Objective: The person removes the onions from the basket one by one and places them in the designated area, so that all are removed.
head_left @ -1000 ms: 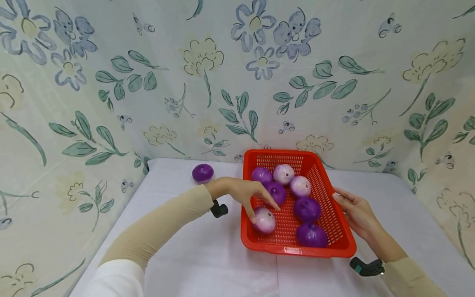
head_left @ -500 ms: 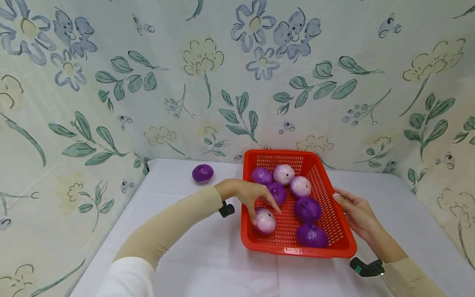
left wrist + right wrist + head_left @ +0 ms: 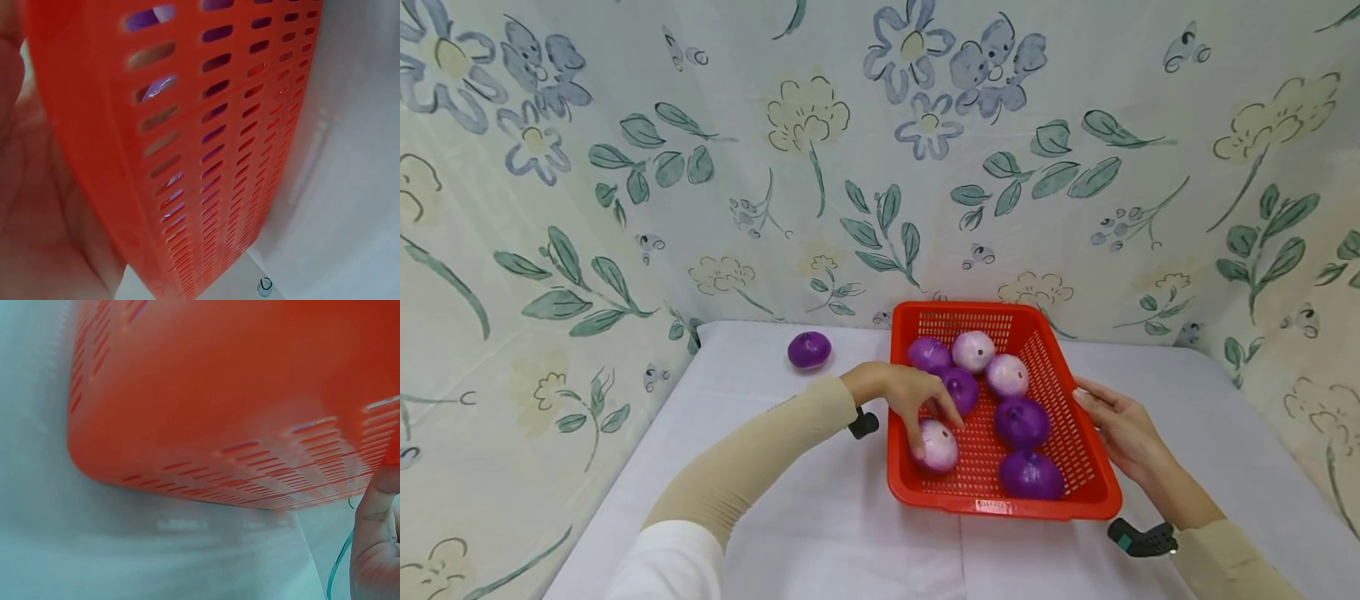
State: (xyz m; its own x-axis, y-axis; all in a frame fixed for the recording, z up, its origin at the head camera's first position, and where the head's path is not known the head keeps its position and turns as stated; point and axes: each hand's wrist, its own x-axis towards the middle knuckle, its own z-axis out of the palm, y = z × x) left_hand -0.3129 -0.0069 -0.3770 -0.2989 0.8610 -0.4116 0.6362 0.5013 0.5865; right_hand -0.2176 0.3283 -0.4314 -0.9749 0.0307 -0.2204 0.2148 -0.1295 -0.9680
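Observation:
A red slotted basket point(image 3: 1000, 506) sits on the white table and holds several onions, some dark purple and some pale pink. My left hand point(image 3: 934, 429) reaches over the basket's left wall, with thumb and fingers curved around the pale onion point(image 3: 942, 452) at the front left. My right hand point(image 3: 1112, 421) lies flat against the outside of the basket's right rim, fingers straight. The left wrist view is filled by the basket wall point(image 3: 206, 156) with my palm point(image 3: 37, 237) beside it. In the right wrist view the basket point(image 3: 237, 400) looms close and a fingertip point(image 3: 375, 550) shows at the lower right.
One dark purple onion point(image 3: 809, 349) lies alone on the table at the back left, near the corner. Floral cloth walls point(image 3: 550, 250) close in the table on the left, back and right. A black wrist mount point(image 3: 1138, 540) sits by my right forearm.
My left forearm and wrist have slid slightly right toward the basket, and the fingers have settled closer over the pale onion. The right hand and the onions have not moved.

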